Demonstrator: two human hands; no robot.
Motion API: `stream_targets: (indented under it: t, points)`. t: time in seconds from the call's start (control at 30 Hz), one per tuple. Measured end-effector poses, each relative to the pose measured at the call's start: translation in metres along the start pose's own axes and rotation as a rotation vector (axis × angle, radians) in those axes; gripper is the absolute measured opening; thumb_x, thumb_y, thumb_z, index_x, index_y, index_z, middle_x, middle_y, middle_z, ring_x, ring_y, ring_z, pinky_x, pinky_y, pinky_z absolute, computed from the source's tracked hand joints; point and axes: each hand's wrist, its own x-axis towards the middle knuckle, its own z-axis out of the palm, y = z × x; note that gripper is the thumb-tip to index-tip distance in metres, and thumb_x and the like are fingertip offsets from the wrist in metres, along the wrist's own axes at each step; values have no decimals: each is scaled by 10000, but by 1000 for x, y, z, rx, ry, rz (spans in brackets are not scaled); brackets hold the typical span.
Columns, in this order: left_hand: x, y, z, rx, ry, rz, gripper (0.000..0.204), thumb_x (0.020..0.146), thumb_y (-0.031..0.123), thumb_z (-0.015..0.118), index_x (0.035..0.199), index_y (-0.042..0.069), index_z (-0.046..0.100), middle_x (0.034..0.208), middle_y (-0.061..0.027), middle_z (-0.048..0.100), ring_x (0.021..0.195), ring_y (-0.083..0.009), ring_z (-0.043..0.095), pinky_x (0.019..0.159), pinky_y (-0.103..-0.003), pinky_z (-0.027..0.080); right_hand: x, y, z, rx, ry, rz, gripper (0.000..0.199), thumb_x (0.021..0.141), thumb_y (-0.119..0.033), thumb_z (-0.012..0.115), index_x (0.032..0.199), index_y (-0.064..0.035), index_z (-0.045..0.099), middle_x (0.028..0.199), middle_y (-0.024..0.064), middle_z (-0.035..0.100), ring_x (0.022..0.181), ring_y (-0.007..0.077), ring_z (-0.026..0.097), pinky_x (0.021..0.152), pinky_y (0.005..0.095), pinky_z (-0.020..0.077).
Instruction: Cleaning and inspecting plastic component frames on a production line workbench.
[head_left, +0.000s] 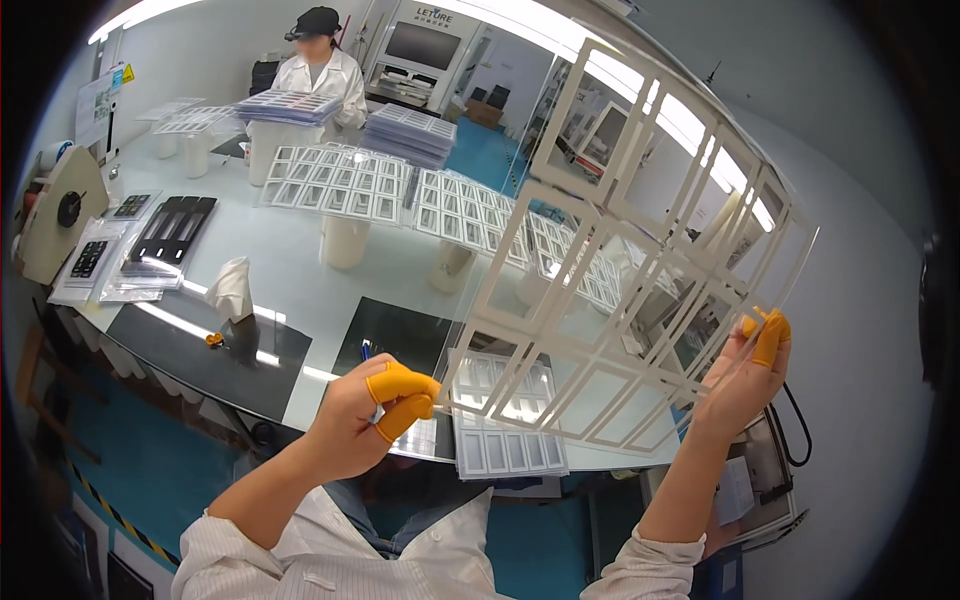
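A large clear sheet with white rectangular frame outlines (pixel 603 207) is held up tilted in front of me, over the table's right part. My left hand (pixel 350 420), with yellow finger cots on thumb and forefinger, pinches its lower left corner. My right hand (pixel 735 395), also in yellow finger cots, grips its right edge. A blue pen (pixel 366 350) shows just behind my left hand; whether the hand touches it I cannot tell. Beneath the sheet, a stack of similar white-framed sheets (pixel 510 455) lies at the table's near edge, partly seen through it.
Framed sheets (pixel 335 185) rest on white cylindrical stands (pixel 344 243) across the table. Black mats (pixel 395 335), a crumpled white tissue (pixel 232 290) and small yellow pieces (pixel 214 340) lie nearer. Black panels (pixel 172 232) sit left. A co-worker (pixel 325 80) stands behind stacked sheets (pixel 410 135).
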Motion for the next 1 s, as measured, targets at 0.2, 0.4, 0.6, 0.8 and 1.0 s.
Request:
stream_targets:
  t: [0.2,0.4,0.6,0.8,1.0]
  points:
    - [-14,-12,14,23,-16,14,100,785,13,632,883,-8,627,759,-78,582,681,-200,521,594,-242,415,-24,3,-16,-65,17,-33,156,919,-180,484,987,-46,525,903,30,537,801,98,480,755,275,368]
    - [-20,-18,23,-14,-14,-89,82,806,26,612,881,-5,624,760,-78,581,689,-196,536,608,-244,425,-36,1,-24,-117,0,-58,169,924,-198,480,1005,-55,515,938,27,534,834,92,478,771,269,362]
    - [-22,-29,24,-84,-18,-140,94,865,87,570,863,-2,600,806,-65,569,704,-145,559,680,-233,449,-48,0,-19,-77,20,-64,172,917,-178,491,1020,-41,511,1001,48,544,877,113,498,815,293,378]
    - [-28,-45,24,-78,49,-207,122,881,89,545,909,-16,601,772,-46,600,693,-113,560,696,-211,446,-56,-13,1,-71,-150,-169,144,882,-70,521,1017,-25,503,1009,57,530,910,110,497,838,272,371]
    - [-29,-48,25,-106,55,-263,124,885,78,536,928,-16,604,790,-44,605,707,-114,562,694,-212,442,-60,-11,5,-64,-159,-168,156,878,-61,522,1022,-5,495,1016,69,520,877,108,483,843,263,364]
